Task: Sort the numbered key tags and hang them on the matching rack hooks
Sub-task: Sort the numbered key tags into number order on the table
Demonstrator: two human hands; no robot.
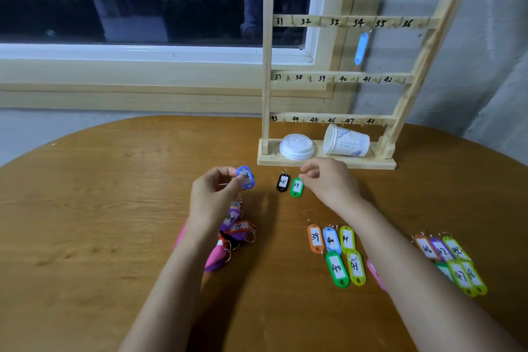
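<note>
Left hand [213,197]: pinches a blue tag [245,178] above the table [100,194].
Right hand [328,180]: fingertips pressed on the top of a green tag [296,187], flat beside a black tag [283,182].
Unsorted pile [234,233]: partly hidden under the left wrist.
Sorted rows [337,254]: near the right forearm; more toward the right edge.
Rack [337,77]: far edge, one light-blue tag [361,48] hung near 34; lid [296,146] and tipped cup [346,140] on its base.

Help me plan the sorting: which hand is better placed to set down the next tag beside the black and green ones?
Probably the left hand: it already pinches a blue tag just left of the black tag. The right hand is touching the green tag.
</note>
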